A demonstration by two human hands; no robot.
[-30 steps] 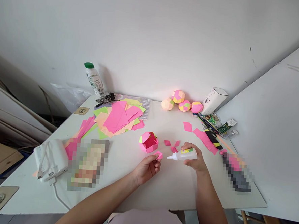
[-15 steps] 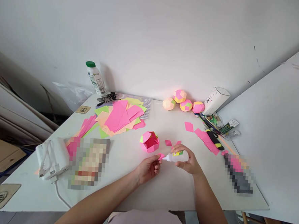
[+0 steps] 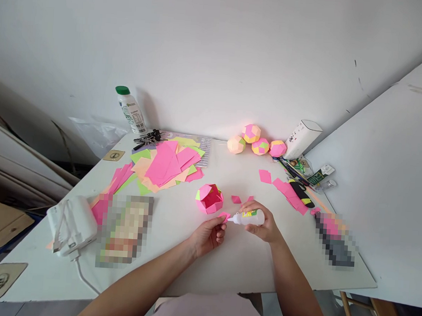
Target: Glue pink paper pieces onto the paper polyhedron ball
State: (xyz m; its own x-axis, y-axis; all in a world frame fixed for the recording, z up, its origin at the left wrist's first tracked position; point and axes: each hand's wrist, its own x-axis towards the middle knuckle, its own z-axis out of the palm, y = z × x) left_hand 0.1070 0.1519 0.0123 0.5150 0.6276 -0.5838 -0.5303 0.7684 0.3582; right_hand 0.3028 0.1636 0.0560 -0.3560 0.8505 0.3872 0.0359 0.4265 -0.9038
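- Open paper ball (image 3: 210,207): pink, lime patches.
- Held paper piece (image 3: 223,216): solid pink.
- Squeeze bottle (image 3: 253,218): translucent white, yellow-green label.
- Paper pile (image 3: 165,167): pink, peach, lime.
- Ball cluster (image 3: 259,146): patchwork pink, peach, yellow.

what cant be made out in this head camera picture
Head view:
Squeeze bottle in the right hand: label wording, too small.
Pink paper piece in the left hand: full outline, partly covered by that hand.
Open paper ball: lower inside, hidden by its near wall.
Pixelated item at left: details, blurred out.
Cardboard box: left end, cut off by picture edge.
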